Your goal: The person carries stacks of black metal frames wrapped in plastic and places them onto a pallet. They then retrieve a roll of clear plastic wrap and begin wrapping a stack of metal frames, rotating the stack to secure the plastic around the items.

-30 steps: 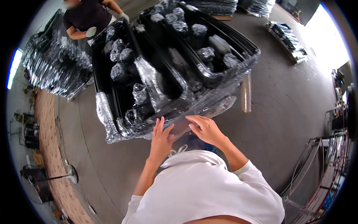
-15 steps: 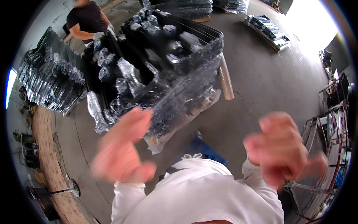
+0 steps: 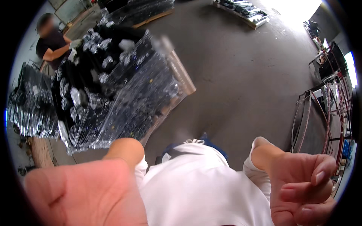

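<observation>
My left hand (image 3: 86, 192) is raised close to the camera at the lower left, its palm showing and no object visible on it. Its fingers run out of the picture, so I cannot see how they are held. On the right, my right hand (image 3: 301, 188) is also raised, fingers curled loosely in toward the palm with nothing in them. Neither hand touches the load of black parts (image 3: 132, 98) beyond my left hand, which is wrapped in clear stretch film. Against that load's right side leans a long stretch film roll (image 3: 179, 69).
A person in gloves (image 3: 54, 49) stands at the load's far left. Another wrapped stack (image 3: 30, 105) is on the left. Dark wrapped stacks (image 3: 139, 11) and a low pallet of parts (image 3: 243, 13) stand farther back. Metal racks (image 3: 324, 116) line the right side of the concrete floor (image 3: 233, 86).
Both hands have come nearer the camera and lower in the picture. The view has shifted, so the wrapped load sits farther left. The right fingers now show clearly, curled.
</observation>
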Tool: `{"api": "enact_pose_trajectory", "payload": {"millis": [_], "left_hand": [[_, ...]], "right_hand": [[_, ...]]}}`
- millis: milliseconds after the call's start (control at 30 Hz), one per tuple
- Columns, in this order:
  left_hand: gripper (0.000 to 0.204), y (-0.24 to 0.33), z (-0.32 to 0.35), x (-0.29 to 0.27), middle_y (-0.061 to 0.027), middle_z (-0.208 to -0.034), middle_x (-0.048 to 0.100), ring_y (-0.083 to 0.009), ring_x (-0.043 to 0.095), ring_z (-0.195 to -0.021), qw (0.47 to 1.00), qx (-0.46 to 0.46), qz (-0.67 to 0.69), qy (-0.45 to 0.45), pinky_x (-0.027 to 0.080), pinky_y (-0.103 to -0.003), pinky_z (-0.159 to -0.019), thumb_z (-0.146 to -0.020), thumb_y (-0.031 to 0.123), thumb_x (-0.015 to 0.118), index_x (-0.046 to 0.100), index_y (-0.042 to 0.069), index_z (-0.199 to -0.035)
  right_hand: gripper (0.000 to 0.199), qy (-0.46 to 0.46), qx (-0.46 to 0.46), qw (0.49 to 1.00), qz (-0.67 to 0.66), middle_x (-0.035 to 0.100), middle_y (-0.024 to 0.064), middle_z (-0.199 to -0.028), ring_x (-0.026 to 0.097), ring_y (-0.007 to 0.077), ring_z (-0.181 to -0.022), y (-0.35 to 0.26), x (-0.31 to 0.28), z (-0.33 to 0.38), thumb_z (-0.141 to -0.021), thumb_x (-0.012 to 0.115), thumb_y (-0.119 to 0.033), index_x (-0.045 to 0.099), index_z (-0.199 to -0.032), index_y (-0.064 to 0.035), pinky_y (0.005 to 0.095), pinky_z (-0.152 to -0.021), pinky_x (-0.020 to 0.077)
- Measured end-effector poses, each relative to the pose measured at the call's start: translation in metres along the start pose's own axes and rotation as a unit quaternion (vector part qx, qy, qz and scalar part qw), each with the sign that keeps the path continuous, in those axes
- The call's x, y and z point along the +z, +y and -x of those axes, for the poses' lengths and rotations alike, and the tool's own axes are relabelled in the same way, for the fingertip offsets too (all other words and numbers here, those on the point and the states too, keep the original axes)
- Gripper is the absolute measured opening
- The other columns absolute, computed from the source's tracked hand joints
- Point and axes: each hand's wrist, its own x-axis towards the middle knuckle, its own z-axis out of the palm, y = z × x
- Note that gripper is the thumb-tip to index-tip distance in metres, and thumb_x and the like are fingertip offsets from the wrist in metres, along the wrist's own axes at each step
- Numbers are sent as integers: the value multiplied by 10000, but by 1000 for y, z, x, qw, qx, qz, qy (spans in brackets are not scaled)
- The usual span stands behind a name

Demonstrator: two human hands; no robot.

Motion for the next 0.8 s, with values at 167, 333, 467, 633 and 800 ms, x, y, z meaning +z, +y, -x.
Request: {"api": "enact_pose_trajectory", "payload": {"millis": [167,333,467,633,800], "left_hand": [[260,-31,10,87,-100,-928,551,-238,520,-937,994,-72,23,-83,399,-412,-820,-757,165,560,523,70,-996],[238,-64,157,193,-91,-987,579,-279,550,-919,786,-545,95,-276,435,-332,-791,-779,92,555,550,67,-1015],[331,-60,323,193,-163,-1128,518,-314,497,-1037,506,-611,98,-601,396,-379,-867,-818,202,516,504,77,-1125],[441,-88,405,224,-142,-1168,497,-290,474,-1085,180,-566,86,-800,360,-402,-903,-811,321,514,446,104,-1188],[420,-159,455,310,-144,-1077,518,-300,466,-1057,353,-593,17,-724,301,-465,-918,-808,306,521,457,100,-1168]], "right_hand": [[256,-3,-35,998,51,547,54,-931,560,116,-667,93,-95,9,-844,478,-248,451,-1060,-113,343,-790,370],[328,1,209,977,49,596,114,-800,584,122,-617,217,-88,45,-781,538,-21,478,-1104,-10,272,-654,476],[321,-160,395,905,-16,570,65,-733,546,104,-587,325,-59,104,-777,542,-10,507,-1093,-59,216,-531,430],[309,-343,459,819,-20,571,114,-686,564,233,-608,434,-77,206,-763,556,-35,494,-1063,-75,306,-586,444],[243,-242,672,700,3,621,105,-758,604,174,-669,501,-166,270,-798,517,-51,531,-1035,-1,272,-619,469]]}}
